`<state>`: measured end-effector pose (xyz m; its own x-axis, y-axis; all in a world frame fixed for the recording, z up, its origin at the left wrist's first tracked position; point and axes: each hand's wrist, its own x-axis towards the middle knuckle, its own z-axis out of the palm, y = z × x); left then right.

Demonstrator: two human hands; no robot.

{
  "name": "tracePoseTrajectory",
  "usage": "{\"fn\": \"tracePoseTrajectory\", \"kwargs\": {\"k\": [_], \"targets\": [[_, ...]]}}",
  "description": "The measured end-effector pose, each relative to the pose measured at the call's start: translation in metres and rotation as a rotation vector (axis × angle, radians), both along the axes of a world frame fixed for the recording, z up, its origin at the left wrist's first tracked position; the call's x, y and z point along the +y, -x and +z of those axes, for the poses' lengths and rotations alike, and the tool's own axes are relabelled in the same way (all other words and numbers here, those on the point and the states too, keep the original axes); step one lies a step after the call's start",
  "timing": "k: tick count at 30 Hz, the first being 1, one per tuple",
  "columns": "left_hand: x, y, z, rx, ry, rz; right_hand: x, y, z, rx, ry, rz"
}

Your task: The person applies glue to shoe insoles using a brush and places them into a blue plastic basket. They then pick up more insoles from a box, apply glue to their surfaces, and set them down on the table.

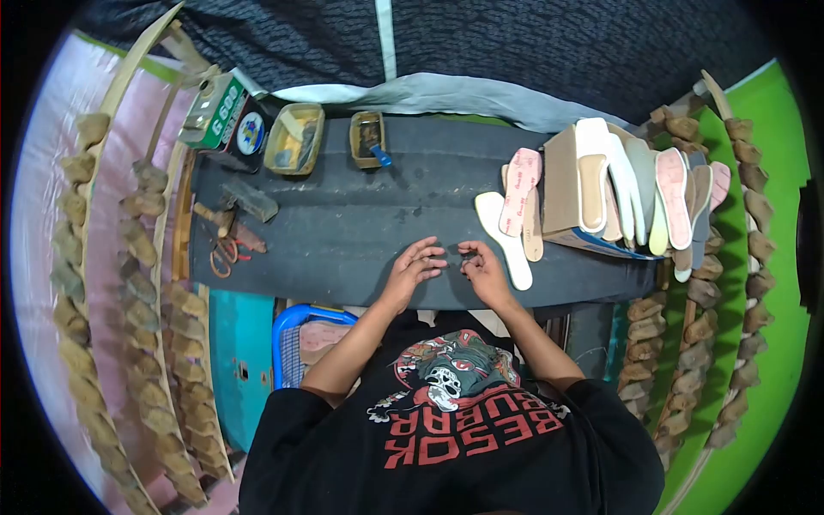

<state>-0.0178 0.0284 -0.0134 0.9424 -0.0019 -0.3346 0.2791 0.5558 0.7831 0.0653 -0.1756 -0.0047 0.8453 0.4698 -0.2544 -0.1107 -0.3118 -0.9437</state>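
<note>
My left hand (418, 268) is over the front middle of the dark work table (343, 232), its fingers spread with nothing in them. Facing it across a small gap is my right hand (484, 272), fingers loosely curled and apart; I see nothing held. Nearest to the right hand lies a white insole (505, 240). Beside that, a pink insole with red marks (520, 190) rests partly over a tan insole (533, 232).
A cardboard box (562, 193) full of insoles stands at right. At left are scissors (225, 256), a hammer (221, 219), a G 600 can (225, 120) and two tubs (294, 163), (367, 161). Racks of shoe lasts (142, 245) flank the table; a blue basket (279, 330) sits below.
</note>
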Motion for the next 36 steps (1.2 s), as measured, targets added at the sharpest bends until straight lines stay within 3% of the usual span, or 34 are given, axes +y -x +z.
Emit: {"fn": "tracePoseTrajectory", "kwargs": {"k": [5, 10, 12, 15, 18, 22, 29, 36], "targets": [[0.012, -0.027, -0.001, 0.006, 0.026, -0.177, -0.014, -0.01, 0.028, -0.389, 0.297, -0.236], [0.005, -0.047, 0.007, -0.013, 0.05, -0.304, -0.04, -0.024, 0.022, -0.474, 0.353, -0.44], [-0.004, -0.057, 0.01, -0.027, 0.05, -0.319, -0.046, -0.032, 0.027, -0.416, 0.357, -0.49], [-0.019, -0.078, 0.013, -0.042, -0.063, -0.329, -0.05, -0.045, 0.031, -0.655, 0.537, -0.407], [-0.035, -0.099, 0.016, -0.014, -0.056, -0.351, -0.053, -0.053, 0.036, -0.57, 0.481, -0.339], [-0.06, -0.119, 0.01, 0.096, -0.181, -0.403, -0.053, -0.052, 0.054, -0.387, 0.696, -0.264], [-0.07, -0.116, -0.011, 0.061, -0.187, -0.301, -0.063, -0.024, 0.054, -0.425, 0.867, -0.106], [-0.059, -0.115, -0.013, 0.098, -0.145, -0.325, -0.066, -0.026, 0.022, -0.295, 0.481, -0.164]]}}
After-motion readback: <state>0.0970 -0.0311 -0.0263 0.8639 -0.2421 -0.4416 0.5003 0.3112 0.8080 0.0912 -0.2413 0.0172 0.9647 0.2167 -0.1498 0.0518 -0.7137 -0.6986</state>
